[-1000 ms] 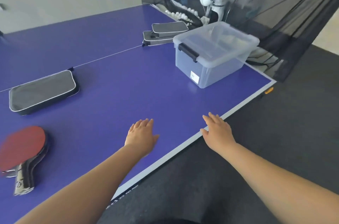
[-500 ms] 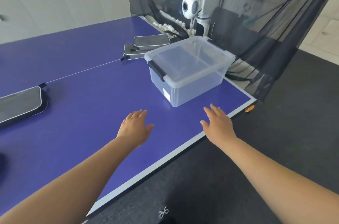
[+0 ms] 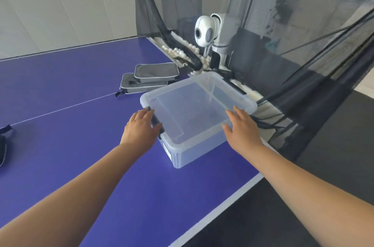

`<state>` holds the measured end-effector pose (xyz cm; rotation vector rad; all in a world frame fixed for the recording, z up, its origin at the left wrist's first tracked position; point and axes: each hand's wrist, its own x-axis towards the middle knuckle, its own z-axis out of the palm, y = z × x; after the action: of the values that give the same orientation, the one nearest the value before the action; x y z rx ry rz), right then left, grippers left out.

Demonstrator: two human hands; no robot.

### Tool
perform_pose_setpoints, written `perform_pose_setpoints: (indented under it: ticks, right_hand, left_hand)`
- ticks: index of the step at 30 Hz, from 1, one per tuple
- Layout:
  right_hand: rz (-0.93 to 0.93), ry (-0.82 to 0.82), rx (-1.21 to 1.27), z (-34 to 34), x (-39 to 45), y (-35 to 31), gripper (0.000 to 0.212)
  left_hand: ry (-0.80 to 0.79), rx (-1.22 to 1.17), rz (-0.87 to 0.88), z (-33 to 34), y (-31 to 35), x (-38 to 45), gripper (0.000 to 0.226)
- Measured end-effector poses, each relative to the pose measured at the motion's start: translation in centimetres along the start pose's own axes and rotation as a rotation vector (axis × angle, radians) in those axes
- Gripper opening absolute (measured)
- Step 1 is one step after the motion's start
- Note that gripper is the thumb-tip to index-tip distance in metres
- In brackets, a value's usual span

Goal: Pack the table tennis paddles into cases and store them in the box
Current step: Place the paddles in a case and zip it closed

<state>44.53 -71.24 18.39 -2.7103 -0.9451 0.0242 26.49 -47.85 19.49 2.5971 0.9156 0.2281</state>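
Opening the box comes first: it sits lidded at the counter's right edge, near you. Your left hand rests open-fingered on the dark latch; your right hand, also open, meets the opposite rim. Release both latches evenly before lifting the lid.

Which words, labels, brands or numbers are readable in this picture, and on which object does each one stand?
No text can be read here.
White sticker on the near side wall of the clear plastic box: its print is too small and blurred to read.
The two grey cases and the white ball machine show no readable marking.
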Motion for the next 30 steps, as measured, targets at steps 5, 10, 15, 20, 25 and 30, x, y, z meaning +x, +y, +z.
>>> perform_pose_setpoints:
  ticks: [5, 10, 15, 20, 25, 30]
  right_hand:
    - [-0.069, -0.034, 0.004, -0.2, 7.4, 0.1, 0.055]
    - [-0.225, -0.073, 0.009, 0.8, 15.6, -0.3, 0.056]
    - [-0.382, -0.110, 0.032, 1.8, 23.4, -0.9, 0.055]
    - [-0.497, -0.170, 0.074, 4.0, 29.4, -2.8, 0.055]
    - [-0.536, -0.176, 0.151, 6.3, 34.4, -5.4, 0.055]
    - [-0.412, -0.262, 0.260, 8.9, 39.7, -7.9, 0.057]
  left_hand:
    - [0.014, 0.036, -0.079, 1.2, 1.4, 5.1, 0.062]
    - [0.079, 0.078, -0.172, 3.1, 2.3, 9.4, 0.062]
    - [0.102, 0.175, -0.266, 4.6, 4.0, 12.9, 0.064]
    - [0.049, 0.244, -0.350, 5.6, 4.6, 17.2, 0.064]
    - [-0.046, 0.351, -0.382, 6.3, 3.3, 21.3, 0.061]
    - [-0.182, 0.353, -0.397, 5.3, 2.2, 24.6, 0.059]
